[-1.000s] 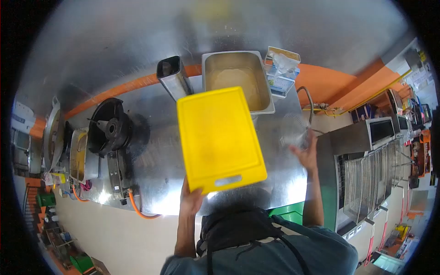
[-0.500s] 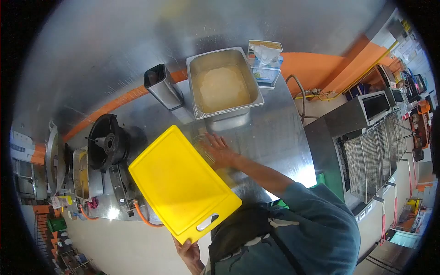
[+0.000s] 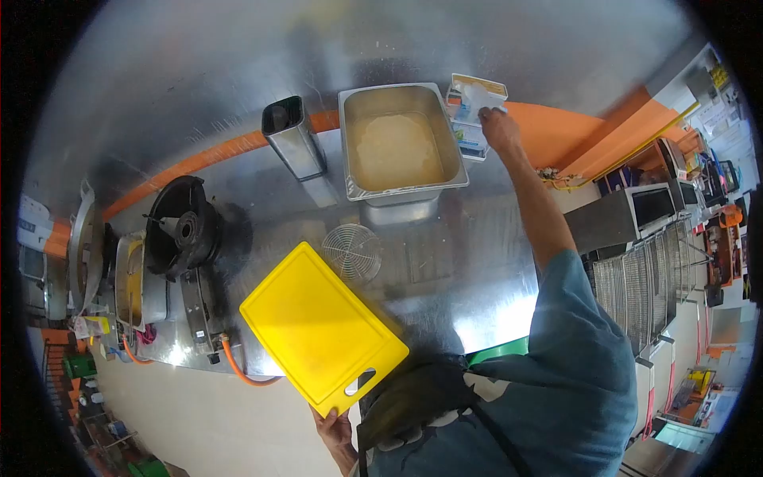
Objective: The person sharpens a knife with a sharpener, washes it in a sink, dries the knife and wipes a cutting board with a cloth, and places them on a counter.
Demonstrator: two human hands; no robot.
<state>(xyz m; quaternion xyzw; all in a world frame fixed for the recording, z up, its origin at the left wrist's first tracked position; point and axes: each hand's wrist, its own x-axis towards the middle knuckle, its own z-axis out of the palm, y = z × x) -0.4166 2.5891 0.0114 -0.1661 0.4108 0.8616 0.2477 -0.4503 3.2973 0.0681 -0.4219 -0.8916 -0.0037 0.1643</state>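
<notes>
My left hand (image 3: pixel 334 429) grips the lower corner of a yellow cutting board (image 3: pixel 322 318), near its handle slot. The board tilts over the front of the steel table. At the far right of the table, my right hand (image 3: pixel 499 127) has its fingers closed on a thin white sheet (image 3: pixel 479 97) that sticks out of a box (image 3: pixel 470 141). Whether the sheet is tissue or plastic I cannot tell. Beyond the board's upper right edge lies a round wire grate (image 3: pixel 352 253) on the tabletop.
A deep steel pan (image 3: pixel 346 151) with pale, cloudy liquid stands at the back of the steel table (image 3: pixel 477 238). Left of it is a steel knife-block-like holder (image 3: pixel 296 143). A black burner (image 3: pixel 181 226) with an orange hose (image 3: pixel 242 374) sits at left; wire fryer baskets (image 3: pixel 644 278) are at right.
My right hand has left the round grate and reached up and right to the white sheet at the box. The board, still in my left hand, has tilted and shifted slightly.
</notes>
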